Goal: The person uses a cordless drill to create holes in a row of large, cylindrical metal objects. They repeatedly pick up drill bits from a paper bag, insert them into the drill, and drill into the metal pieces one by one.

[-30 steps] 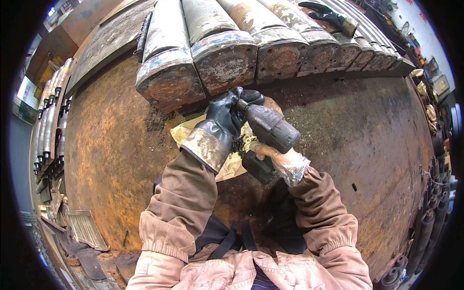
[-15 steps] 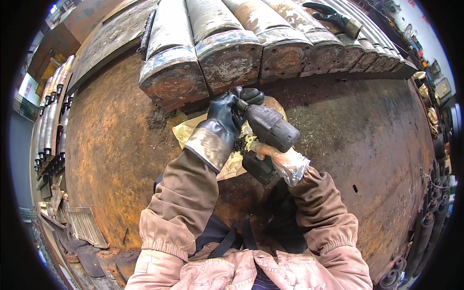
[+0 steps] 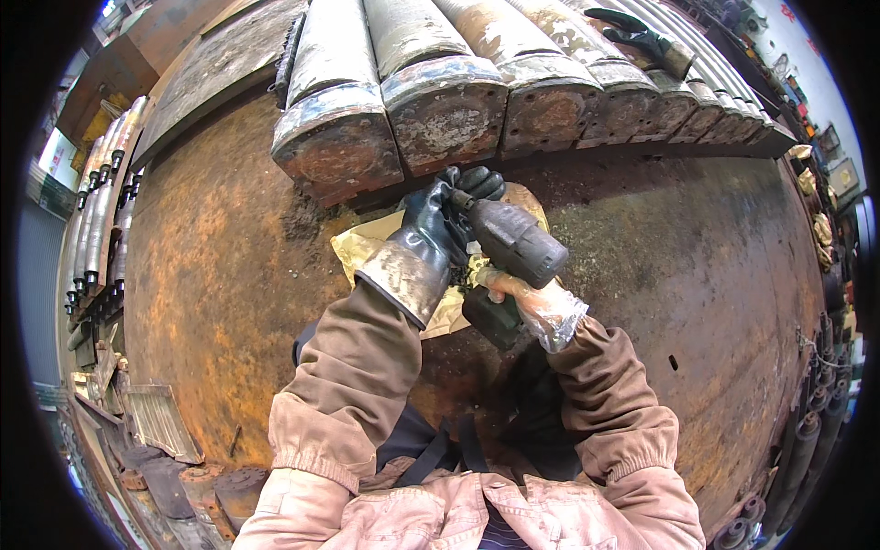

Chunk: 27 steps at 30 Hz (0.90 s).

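Note:
My right hand [image 3: 521, 291], in a thin clear plastic glove, grips the handle of a dark cordless impact driver [image 3: 515, 240]. The driver's battery base [image 3: 492, 316] hangs below that hand, and its nose points up and left. My left hand [image 3: 449, 213], in a black rubber glove with a soiled pale cuff [image 3: 403, 275], is closed at the nose of the driver. Whatever lies between its fingers is hidden. Beneath both hands a yellowish paper sheet [image 3: 357, 246] lies on the rusty steel surface, with small dark pieces on it, partly covered.
Large grey cylinders with rusty square end blocks [image 3: 445, 119] lie in a row just beyond my hands. A black glove [image 3: 642, 38] rests on the row at the right. Metal rods [image 3: 96, 229] are stacked at the left edge, and dark cylinders [image 3: 807, 440] line the right.
The view has shifted slightly, so the cylinders appear a little further right. Both hands keep their positions around the driver.

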Motion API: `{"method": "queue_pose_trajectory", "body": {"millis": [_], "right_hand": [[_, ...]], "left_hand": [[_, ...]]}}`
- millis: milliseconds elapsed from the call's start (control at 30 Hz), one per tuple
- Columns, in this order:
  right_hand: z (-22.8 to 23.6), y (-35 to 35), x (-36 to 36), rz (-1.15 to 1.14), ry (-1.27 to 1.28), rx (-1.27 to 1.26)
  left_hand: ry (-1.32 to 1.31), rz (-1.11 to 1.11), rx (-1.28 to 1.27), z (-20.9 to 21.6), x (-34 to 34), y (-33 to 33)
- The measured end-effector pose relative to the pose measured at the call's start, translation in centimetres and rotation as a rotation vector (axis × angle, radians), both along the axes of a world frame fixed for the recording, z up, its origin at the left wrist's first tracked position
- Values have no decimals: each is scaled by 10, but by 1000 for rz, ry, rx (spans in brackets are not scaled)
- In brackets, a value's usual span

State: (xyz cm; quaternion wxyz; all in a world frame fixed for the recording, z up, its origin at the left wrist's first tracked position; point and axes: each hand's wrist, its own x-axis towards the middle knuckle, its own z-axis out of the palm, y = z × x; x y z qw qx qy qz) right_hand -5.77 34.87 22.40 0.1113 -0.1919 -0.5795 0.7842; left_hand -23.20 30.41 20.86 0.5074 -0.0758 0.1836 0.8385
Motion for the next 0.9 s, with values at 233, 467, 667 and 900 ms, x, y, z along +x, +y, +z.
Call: {"method": "queue_pose_trajectory", "body": {"millis": [233,467,667,900], "right_hand": [[-5,2,6,-50,-25,35],[-3,-1,9,-6,93,-162],[-1,-3,5,-36,-43,-36],[1,-1,3,-49,-3,-73]], "left_hand": [[336,145,-162,-2,4,-1],[69,-128,143,-9,-1,-7],[261,31,-119,-16,0,2],[-68,-87,86,-3,1,-5]]}}
